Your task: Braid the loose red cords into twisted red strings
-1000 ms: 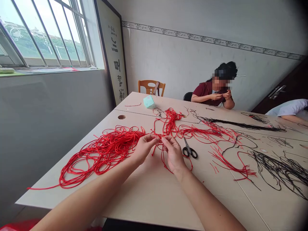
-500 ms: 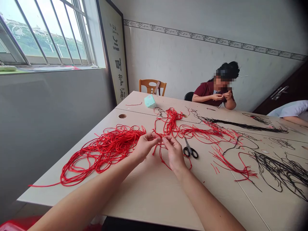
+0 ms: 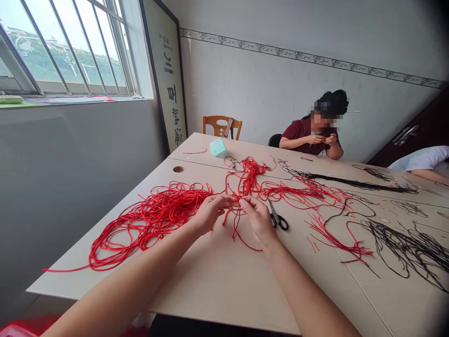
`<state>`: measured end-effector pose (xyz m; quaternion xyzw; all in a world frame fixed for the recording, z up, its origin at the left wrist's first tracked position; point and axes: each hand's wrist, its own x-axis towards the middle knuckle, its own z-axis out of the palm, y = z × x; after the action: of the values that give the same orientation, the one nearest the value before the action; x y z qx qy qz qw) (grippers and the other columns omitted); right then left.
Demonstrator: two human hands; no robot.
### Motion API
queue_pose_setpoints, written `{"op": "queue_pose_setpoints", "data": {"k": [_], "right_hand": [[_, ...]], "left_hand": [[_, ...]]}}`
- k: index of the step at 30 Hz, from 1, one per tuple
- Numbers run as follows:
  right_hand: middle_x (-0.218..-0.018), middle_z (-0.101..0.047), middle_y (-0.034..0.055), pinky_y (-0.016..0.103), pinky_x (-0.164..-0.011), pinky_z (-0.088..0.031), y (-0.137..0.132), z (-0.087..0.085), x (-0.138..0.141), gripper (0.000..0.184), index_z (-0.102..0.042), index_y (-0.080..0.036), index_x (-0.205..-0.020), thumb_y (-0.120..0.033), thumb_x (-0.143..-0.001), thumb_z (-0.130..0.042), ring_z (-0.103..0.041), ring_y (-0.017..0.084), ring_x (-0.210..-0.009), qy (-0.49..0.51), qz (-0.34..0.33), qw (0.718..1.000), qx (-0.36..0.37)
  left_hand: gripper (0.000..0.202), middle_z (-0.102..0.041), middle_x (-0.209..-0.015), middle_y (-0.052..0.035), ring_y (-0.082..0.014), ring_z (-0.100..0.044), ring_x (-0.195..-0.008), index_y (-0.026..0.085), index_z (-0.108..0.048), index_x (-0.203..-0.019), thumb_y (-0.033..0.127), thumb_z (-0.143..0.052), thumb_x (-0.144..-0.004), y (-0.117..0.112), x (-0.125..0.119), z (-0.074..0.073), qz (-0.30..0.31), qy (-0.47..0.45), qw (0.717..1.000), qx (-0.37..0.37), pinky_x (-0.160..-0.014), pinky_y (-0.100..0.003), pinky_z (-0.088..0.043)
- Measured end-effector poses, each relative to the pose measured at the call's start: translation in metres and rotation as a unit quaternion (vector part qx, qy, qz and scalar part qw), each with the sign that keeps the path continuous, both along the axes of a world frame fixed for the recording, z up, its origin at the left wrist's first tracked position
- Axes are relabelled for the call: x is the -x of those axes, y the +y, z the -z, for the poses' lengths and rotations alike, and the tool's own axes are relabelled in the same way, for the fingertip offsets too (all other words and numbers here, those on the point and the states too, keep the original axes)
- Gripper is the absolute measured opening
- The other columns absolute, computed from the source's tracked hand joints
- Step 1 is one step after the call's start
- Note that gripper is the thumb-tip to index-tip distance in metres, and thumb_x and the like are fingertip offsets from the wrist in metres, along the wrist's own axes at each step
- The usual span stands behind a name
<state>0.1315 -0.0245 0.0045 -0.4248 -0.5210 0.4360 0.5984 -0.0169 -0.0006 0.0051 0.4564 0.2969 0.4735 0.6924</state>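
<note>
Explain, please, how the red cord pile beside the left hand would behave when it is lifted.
The red cord pile would probably hang floppy, since its strands lie in loose curves. It may come up tangled, because many loops cross one another. It seems unlikely to roll, being spread wide and low.

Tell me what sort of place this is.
Probably a craft workroom: loose red cords and black cords lie spread over a large table, scissors lie there too, and another person sits across it.
</note>
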Motion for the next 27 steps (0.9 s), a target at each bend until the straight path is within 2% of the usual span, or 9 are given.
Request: {"op": "queue_pose_setpoints", "data": {"k": [7, 16, 27], "right_hand": [[-0.077, -0.064, 0.0012, 0.028, -0.073, -0.041, -0.001, -0.003, -0.001, 0.017, -0.065, -0.018, -0.081, -0.034, -0.075, -0.064, -0.054, 0.014, -0.074, 0.003, -0.034, 0.999, 0.006], [-0.073, -0.062, 0.0002, 0.026, -0.068, -0.039, 0.000, -0.005, -0.005, 0.019, -0.067, -0.018, -0.081, -0.034, -0.072, -0.065, -0.049, 0.012, -0.067, 0.001, -0.068, 0.997, 0.033], [-0.075, -0.063, 0.0008, 0.027, -0.073, -0.041, -0.003, -0.010, -0.007, 0.018, -0.066, -0.018, -0.085, -0.034, -0.077, -0.061, -0.052, 0.014, -0.072, -0.050, -0.102, 0.993, 0.012]], "left_hand": [[0.016, -0.064, -0.072, -0.0032, -0.0094, -0.052, -0.067, 0.014, -0.068, -0.074, 0.026, -0.073, -0.066, 0.003, 0.002, -0.001, 0.028, -0.015, 1.000, 0.003, -0.062, -0.021, -0.034], [0.019, -0.062, -0.070, -0.0030, -0.0081, -0.053, -0.064, 0.013, -0.068, -0.075, 0.028, -0.075, -0.065, 0.007, 0.008, -0.003, 0.076, -0.010, 0.996, 0.050, -0.059, -0.021, -0.033], [0.017, -0.059, -0.064, 0.0020, -0.0063, -0.048, -0.058, 0.015, -0.064, -0.069, 0.024, -0.076, -0.061, 0.011, 0.008, 0.003, 0.064, 0.031, 0.997, -0.012, -0.056, -0.021, -0.032]]}}
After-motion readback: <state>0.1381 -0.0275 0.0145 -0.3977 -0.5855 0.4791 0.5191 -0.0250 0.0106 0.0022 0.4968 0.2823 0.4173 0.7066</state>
